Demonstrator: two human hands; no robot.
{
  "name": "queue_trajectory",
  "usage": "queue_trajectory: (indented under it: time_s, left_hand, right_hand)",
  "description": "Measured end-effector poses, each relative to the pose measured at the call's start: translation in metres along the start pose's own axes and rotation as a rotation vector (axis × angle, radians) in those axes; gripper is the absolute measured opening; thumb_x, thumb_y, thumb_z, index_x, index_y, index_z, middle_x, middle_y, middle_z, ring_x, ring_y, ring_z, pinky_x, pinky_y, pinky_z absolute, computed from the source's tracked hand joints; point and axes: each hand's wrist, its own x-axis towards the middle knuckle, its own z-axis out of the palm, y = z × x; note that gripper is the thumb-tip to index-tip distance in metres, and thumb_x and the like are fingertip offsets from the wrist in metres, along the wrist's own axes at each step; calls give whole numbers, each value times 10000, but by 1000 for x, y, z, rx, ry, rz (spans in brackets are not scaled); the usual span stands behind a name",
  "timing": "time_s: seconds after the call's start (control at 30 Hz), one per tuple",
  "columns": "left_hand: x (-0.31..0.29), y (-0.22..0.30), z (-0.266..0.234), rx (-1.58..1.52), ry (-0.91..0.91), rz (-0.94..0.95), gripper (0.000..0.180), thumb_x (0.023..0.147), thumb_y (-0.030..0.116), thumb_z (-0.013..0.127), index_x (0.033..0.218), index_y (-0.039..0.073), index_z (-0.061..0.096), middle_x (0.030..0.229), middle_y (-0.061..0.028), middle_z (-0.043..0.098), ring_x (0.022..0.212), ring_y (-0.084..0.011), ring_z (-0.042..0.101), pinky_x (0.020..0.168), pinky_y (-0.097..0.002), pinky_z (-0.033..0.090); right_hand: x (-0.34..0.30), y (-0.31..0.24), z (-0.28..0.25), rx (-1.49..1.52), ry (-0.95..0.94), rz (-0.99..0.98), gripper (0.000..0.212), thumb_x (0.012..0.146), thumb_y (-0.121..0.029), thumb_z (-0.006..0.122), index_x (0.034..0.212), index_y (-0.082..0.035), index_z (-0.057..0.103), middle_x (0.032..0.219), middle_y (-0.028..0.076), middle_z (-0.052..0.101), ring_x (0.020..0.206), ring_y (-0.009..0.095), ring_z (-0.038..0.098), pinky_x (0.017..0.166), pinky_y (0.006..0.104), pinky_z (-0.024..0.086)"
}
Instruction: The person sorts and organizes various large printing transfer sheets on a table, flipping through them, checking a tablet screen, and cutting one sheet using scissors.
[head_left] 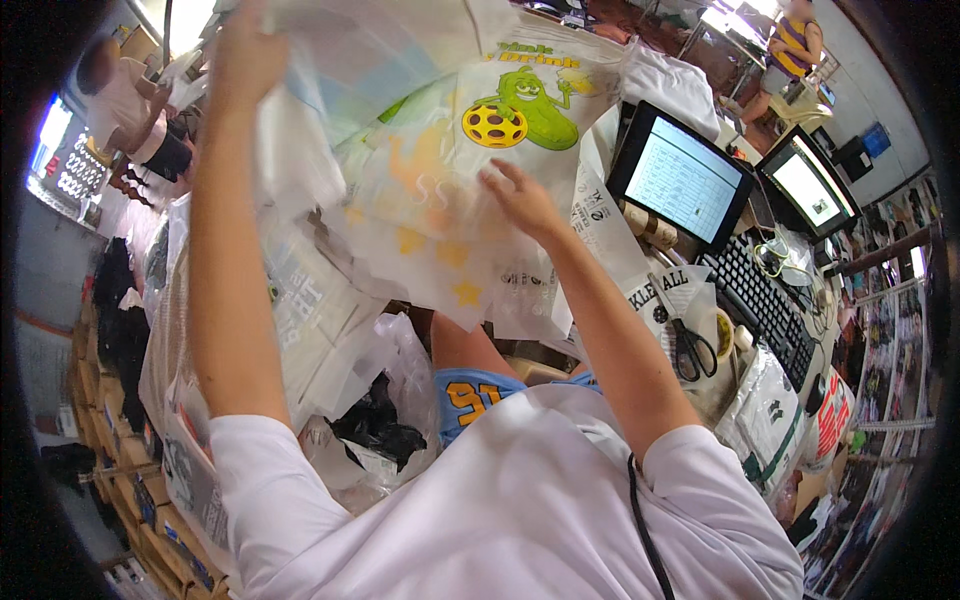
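Observation:
My left hand [250, 62] is raised at the upper left, blurred by motion, its fingers closed on the edge of a translucent printed sheet [375, 50]. That sheet is lifted and bends over the pile. Below it lie more thin whitish transfer sheets. One sheet with a green pickle cartoon [545, 115] holding a yellow perforated ball is at the top middle. A sheet with orange and yellow star shapes [455, 255] hangs toward my lap. Over these sheets my right hand [522, 200] hovers or rests with fingers apart; contact cannot be made out.
To the right stand a tablet-like screen [683, 175], a second monitor [808, 185] and a black keyboard [762, 305]. Black-handled scissors [692, 352] and a tape roll [724, 333] lie nearer. A plastic bag with black contents [380, 425] sits by my lap. Two people are farther back.

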Motion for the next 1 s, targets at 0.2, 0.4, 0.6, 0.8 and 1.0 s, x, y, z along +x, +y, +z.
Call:
queue_trajectory:
  time_s: [0.2,0.4,0.6,0.8,1.0]
  left_hand:
    - [-159,139,68,215,-433,101,714,726,-69,475,1352,273,459,1084,-149,637,859,-345,642,750,-425,521]
    - [-246,124,66,192,-528,61,677,770,-8,504,1378,280,423,971,-60,663,722,-252,650,616,-349,538]
    - [-208,132,70,256,-371,148,617,768,28,534,1343,243,473,985,-39,667,739,-231,652,616,-335,538]
    - [-221,139,109,189,-414,98,581,751,81,584,1306,235,507,1014,-28,658,880,-219,635,686,-348,533]
    - [-268,101,127,-163,-572,-125,633,762,283,677,1332,109,461,1267,-158,530,1197,-328,473,991,-414,388]
  right_hand:
    - [-21,-2,-46,1536,-182,-55,747,874,-679,342,1390,-141,382,1374,172,436,1235,350,447,1008,491,373]
    - [31,16,-41,1084,156,132,609,825,-464,597,1224,-10,522,1115,172,605,990,290,599,856,374,479]
    - [85,-31,-93,302,395,49,456,688,-273,737,978,56,615,824,114,632,716,242,591,654,354,465]
    - [50,-27,-132,557,421,145,455,781,-212,699,1155,6,557,1070,132,598,882,205,589,741,346,479]
    - [-9,16,-101,-110,429,-103,664,781,-259,717,1336,-40,426,1380,214,397,1235,310,437,963,377,413]
